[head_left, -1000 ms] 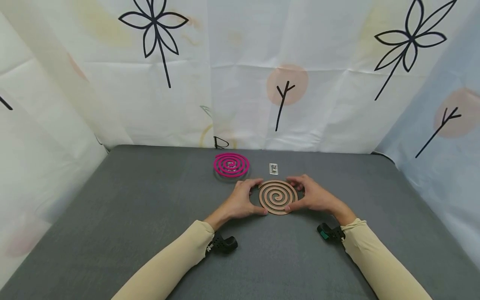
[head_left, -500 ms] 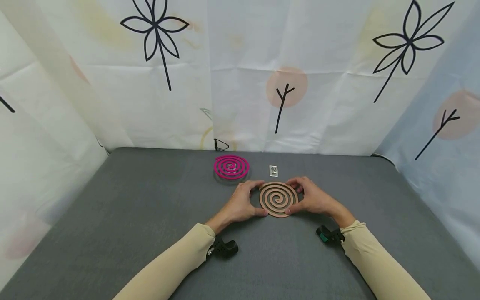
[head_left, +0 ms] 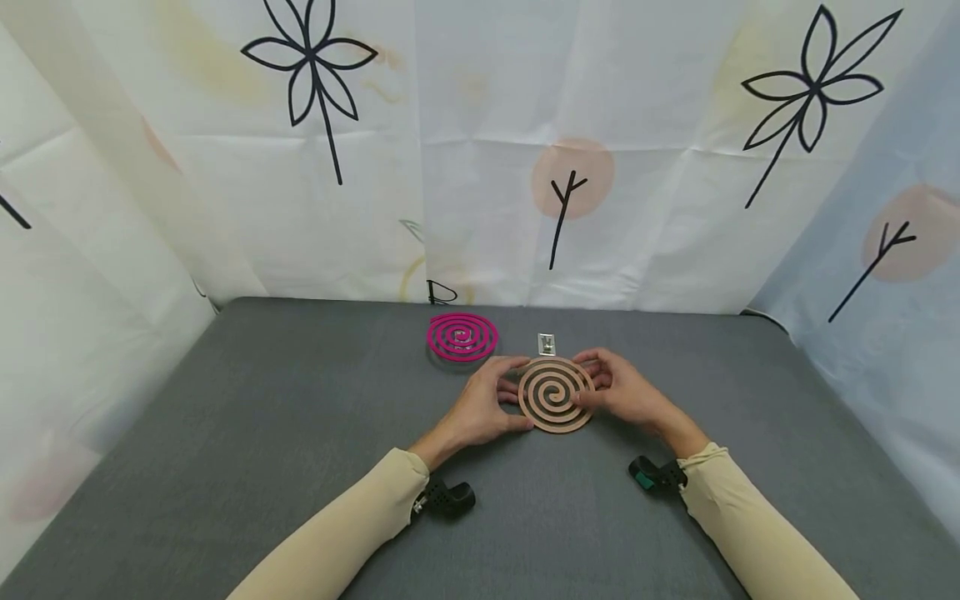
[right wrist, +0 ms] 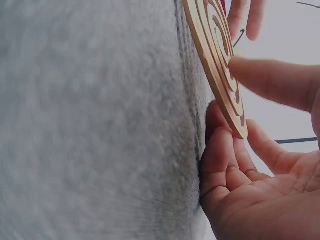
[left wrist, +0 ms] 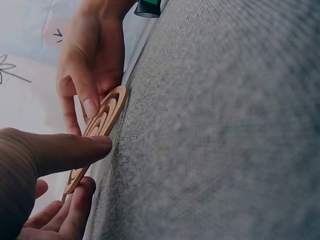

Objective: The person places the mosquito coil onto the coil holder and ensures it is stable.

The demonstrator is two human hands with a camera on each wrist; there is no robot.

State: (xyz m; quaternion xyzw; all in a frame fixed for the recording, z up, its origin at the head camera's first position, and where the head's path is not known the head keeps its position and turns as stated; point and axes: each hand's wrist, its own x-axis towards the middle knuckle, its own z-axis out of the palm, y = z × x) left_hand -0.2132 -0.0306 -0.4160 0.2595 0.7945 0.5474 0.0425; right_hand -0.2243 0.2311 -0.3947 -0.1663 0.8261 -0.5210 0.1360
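A tan mosquito coil (head_left: 555, 397) is held between both hands, near the middle of the grey table. My left hand (head_left: 483, 404) grips its left side, thumb at the near rim and fingers round the far rim. From the right, my right hand (head_left: 628, 392) pinches the coil, its thumb lying on the top face and fingers beneath. In the right wrist view the coil (right wrist: 212, 60) slants, its edge raised off the cloth. The left wrist view shows the left thumb (left wrist: 80, 150) across the coil's side.
A pink mosquito coil (head_left: 462, 337) sits slightly raised at the back of the table (head_left: 322, 392), left of a small metal coil stand (head_left: 547, 344). Printed white curtains (head_left: 480, 183) hang behind and at both sides.
The right thumb has moved from the coil's near edge onto its top face, and more of the right fingers lie under it. The coil has tilted and risen slightly.
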